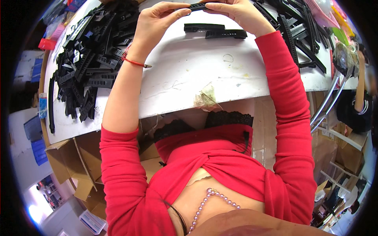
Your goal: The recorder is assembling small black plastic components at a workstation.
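Observation:
Near the top of the view, both hands hold one black slotted plastic strip (198,6) between them over the white table (173,86). My left hand (159,16) pinches its left end between thumb and fingers. At the right end, my right hand (236,11) grips it the same way, with part of that hand cut off by the upper edge. Two more black strips, a left one (204,27) and a right one (226,34), lie on the table just below the hands, their ends close together.
A large heap of black plastic strips (94,59) covers the table's left side. More strips (299,35) are piled at the right. A crumpled translucent scrap (206,97) hangs at the near edge. Open cardboard boxes (84,157) stand below left; another person (356,106) is at the far right.

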A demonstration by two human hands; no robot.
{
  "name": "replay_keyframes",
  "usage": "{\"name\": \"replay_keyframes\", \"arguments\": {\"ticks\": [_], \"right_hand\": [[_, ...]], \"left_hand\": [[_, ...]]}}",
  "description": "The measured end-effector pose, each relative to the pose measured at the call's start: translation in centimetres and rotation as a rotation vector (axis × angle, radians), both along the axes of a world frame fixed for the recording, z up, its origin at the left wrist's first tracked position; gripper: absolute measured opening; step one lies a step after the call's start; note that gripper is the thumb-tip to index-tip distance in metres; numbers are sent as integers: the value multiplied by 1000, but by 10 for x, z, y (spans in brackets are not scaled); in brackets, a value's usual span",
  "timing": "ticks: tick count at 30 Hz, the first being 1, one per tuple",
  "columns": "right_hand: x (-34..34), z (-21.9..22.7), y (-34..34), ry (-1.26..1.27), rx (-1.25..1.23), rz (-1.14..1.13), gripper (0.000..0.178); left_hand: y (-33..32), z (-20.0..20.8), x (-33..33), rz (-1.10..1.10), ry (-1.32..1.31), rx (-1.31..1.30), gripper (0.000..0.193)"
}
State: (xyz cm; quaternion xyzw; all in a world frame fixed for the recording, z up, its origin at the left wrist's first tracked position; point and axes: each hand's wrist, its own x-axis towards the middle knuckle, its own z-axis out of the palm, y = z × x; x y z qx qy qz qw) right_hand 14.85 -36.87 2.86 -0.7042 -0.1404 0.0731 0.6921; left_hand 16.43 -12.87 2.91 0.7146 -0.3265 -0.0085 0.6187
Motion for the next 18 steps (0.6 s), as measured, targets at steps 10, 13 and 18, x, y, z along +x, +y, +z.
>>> {"name": "replay_keyframes", "arguments": {"ticks": [10,13,18], "right_hand": [[-5,11,-52,-147,-673,150,41],[-19,13,-47,-153,-968,182,43],[-13,21,-38,-35,-914,260,40]], "left_hand": [[187,37,77,1478,-916,318,22],[208,23,74,1525,-713,666,32],[146,29,69,1240,-931,407,36]]}}
